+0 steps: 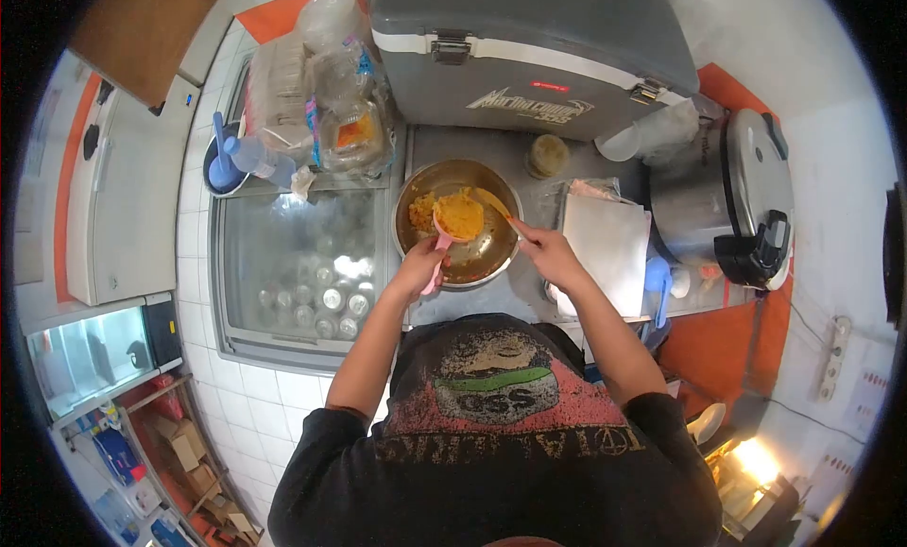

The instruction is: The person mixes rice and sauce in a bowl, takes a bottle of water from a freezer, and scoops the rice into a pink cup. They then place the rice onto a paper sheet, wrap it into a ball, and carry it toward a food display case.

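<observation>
A round metal bowl [482,268] stands on the steel counter in front of me. My left hand [420,265] is closed round the handle of a pink scoop [440,254], held over the bowl. Yellow-orange food [458,216] is heaped in the scoop, and more lies in the bowl at its left side. Closed on a light-coloured utensil [495,205], my right hand [550,254] is at the bowl's right rim. The utensil's far end is beside the heaped food; whether they touch I cannot tell.
Behind the bowl are a large grey cooler [529,56] and a small jar [548,156]. A white tray or board [605,245] and a big steel cooker [694,188] stand right. Left are a glass-topped chest [302,254], plastic containers [345,103] and a bottle [260,160].
</observation>
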The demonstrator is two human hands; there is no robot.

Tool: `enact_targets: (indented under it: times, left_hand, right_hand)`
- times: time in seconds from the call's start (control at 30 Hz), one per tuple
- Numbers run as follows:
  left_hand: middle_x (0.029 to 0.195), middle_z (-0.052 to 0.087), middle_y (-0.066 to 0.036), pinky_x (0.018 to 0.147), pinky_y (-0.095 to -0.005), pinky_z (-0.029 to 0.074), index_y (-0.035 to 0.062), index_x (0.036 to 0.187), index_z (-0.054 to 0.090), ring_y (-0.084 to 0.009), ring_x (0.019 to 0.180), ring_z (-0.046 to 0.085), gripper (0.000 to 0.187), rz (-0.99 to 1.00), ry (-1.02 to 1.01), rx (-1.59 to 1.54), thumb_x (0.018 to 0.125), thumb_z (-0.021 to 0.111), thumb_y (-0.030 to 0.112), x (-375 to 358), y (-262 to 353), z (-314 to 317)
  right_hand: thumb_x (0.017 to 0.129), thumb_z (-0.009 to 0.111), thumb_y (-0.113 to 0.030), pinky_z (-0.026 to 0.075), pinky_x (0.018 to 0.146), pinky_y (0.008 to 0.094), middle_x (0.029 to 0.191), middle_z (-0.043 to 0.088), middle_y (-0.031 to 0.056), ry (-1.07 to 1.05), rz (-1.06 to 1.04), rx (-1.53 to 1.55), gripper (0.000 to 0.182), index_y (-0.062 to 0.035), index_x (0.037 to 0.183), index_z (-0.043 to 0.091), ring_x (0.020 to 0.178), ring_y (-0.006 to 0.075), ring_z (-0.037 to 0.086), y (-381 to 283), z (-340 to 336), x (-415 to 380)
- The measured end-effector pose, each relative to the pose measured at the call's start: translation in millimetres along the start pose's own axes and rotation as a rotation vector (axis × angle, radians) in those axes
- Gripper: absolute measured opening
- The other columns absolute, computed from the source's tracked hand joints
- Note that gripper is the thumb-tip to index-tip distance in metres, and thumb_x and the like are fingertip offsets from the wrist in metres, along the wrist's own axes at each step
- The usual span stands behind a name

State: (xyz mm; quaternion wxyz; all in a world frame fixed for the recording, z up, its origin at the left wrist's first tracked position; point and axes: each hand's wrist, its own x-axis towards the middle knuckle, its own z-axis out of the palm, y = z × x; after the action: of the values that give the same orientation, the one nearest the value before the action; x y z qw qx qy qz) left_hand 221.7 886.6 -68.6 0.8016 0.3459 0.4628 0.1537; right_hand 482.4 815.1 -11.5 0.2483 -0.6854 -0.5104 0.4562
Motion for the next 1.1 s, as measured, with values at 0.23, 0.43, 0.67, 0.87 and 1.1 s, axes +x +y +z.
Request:
enact_targets:
  times: [0.23,0.43,0.67,0.87,1.1]
  left_hand:
    - [0.080,0.056,-0.005,0.034,-0.0244,0.035,-0.0016,0.128,0.041,-0.0098,0.043,0.046,0.037,0.009,-0.119,0.015,0.094,0.046,0.012,-11,9,1]
    - [0.077,0.058,-0.004,0.034,-0.0246,0.035,-0.0006,0.119,0.050,-0.0091,0.042,0.046,0.028,0.007,-0.100,0.187,0.095,0.047,0.013,-16,15,-2]
    - [0.075,0.058,-0.002,0.036,-0.0243,0.035,0.0034,0.119,0.054,-0.0086,0.043,0.047,0.026,-0.136,-0.114,0.240,0.096,0.047,0.015,-17,19,-4]
    - [0.072,0.058,-0.001,0.037,-0.0229,0.035,0.0021,0.114,0.056,-0.0077,0.044,0.046,0.024,-0.137,-0.126,0.265,0.096,0.048,0.015,-20,30,-4]
    - [0.072,0.055,-0.003,0.038,-0.0243,0.036,0.0035,0.096,0.052,-0.0105,0.044,0.047,0.011,-0.107,-0.140,0.086,0.094,0.046,0.013,-18,20,-2]
  right_hand:
    - [0.090,0.058,-0.010,0.046,0.081,0.0333,0.092,0.060,0.0158,-0.022,-0.063,-0.107,0.049,-0.0170,0.138,0.051,0.086,0.0259,0.058,-12,38,-7]
    - [0.089,0.056,-0.009,0.046,0.080,0.0381,0.087,0.057,0.0186,-0.108,-0.142,-0.233,0.047,-0.0178,0.136,0.054,0.085,0.0336,0.058,1,35,-11]
    - [0.089,0.055,-0.012,0.047,0.082,0.0427,0.092,0.057,0.0213,-0.017,-0.094,-0.291,0.045,-0.0199,0.133,0.056,0.089,0.0376,0.059,-34,-7,-11]
    - [0.090,0.054,-0.011,0.047,0.083,0.0417,0.091,0.057,0.0208,-0.146,-0.132,-0.353,0.043,-0.0234,0.131,0.059,0.089,0.0364,0.059,1,22,-12]
    - [0.088,0.056,-0.009,0.046,0.080,0.0412,0.086,0.054,0.0173,-0.041,-0.075,-0.175,0.043,-0.0224,0.129,0.061,0.087,0.0327,0.058,-29,8,-22]
